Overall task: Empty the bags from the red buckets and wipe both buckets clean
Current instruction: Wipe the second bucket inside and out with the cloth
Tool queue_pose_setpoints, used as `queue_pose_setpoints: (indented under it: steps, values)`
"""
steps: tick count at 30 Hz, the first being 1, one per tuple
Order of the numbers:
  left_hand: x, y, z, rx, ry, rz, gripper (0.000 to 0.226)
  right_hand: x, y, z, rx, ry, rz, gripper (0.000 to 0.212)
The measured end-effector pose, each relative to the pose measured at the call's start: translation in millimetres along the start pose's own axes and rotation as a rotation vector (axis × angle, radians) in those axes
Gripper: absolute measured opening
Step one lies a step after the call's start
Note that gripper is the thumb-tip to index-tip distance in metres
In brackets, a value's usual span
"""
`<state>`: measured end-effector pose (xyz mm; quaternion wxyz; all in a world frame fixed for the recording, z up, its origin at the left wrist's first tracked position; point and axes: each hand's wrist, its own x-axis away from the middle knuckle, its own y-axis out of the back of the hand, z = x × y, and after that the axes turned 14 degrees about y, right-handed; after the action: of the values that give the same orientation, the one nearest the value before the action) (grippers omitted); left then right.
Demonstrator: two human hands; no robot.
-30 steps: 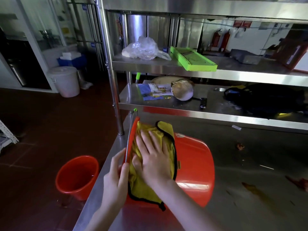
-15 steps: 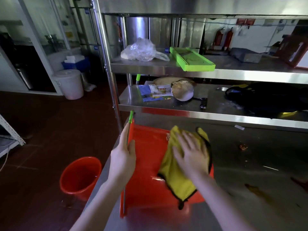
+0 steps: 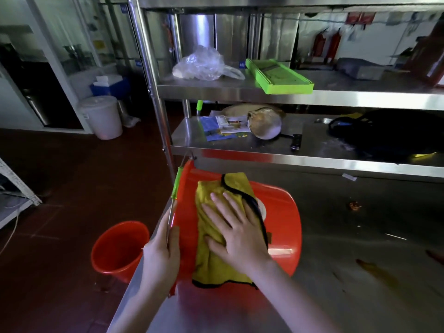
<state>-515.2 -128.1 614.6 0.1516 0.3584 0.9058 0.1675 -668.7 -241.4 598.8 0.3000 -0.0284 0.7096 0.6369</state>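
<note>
In the head view, your left hand (image 3: 161, 258) grips the rim of the tipped red bucket (image 3: 283, 219) lying on the steel table (image 3: 360, 260), your right hand (image 3: 237, 234) presses flat, fingers straight, on the yellow cloth (image 3: 211, 265) spread over its wall, and the second red bucket (image 3: 117, 248) stands on the floor beside the table.

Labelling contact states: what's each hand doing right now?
Left hand: grips the rim of the red plastic bucket lying sideways.
Right hand: open, flat on the yellow microfibre cloth.
</note>
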Motion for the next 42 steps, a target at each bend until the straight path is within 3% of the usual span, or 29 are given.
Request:
queue_pose_setpoints:
  steps: [3, 6, 8, 12, 16, 21, 23, 25, 28, 32, 38, 40, 42]
  values:
    - [7, -7, 7, 0.003, -0.010, 0.003, 0.052, 17, 13, -46, 0.014, -0.307, -0.041, 0.059]
    - [15, -9, 13, 0.021, 0.022, 0.003, 0.053, 8, 29, -97, -0.052, -0.691, 0.103, 0.055]
    - [21, -7, 16, 0.032, 0.037, -0.004, 0.051, -20, 30, -106, -0.129, -0.807, 0.208, 0.056]
    - [21, -3, 15, 0.031, 0.046, 0.003, 0.051, -85, 15, -49, -0.223, -0.538, 0.231, 0.058]
    - [23, 10, 16, 0.084, 0.096, 0.138, 0.050, -78, 12, 9, -0.089, -0.243, 0.102, 0.064]
    - [-12, 50, -19, 0.431, 0.276, 0.425, 0.075, -39, 8, 38, -0.007, -0.170, -0.109, 0.058]
    - [-43, 48, -45, 0.394, 0.309, 0.456, 0.079, -28, 3, 55, -0.006, -0.155, -0.115, 0.061]
    - [-63, 30, -63, 0.153, 0.288, 0.390, 0.078, -14, -4, 69, 0.008, -0.102, -0.129, 0.065]
    - [-66, 4, -65, -0.171, 0.139, 0.193, 0.054, -1, -10, 72, 0.017, -0.083, -0.186, 0.069]
    - [-44, 12, -54, -0.174, 0.037, 0.188, 0.051, -32, 1, 48, -0.015, -0.197, -0.102, 0.066]
    - [-21, 16, -44, -0.171, 0.009, 0.171, 0.058, -118, 19, -22, -0.307, -0.332, 0.375, 0.060]
    - [-28, 13, -47, -0.186, 0.035, 0.163, 0.057, -110, 18, -19, -0.284, -0.292, 0.321, 0.059]
    - [-37, 9, -49, -0.199, 0.060, 0.147, 0.055, -74, 15, 0, -0.188, -0.199, 0.150, 0.060]
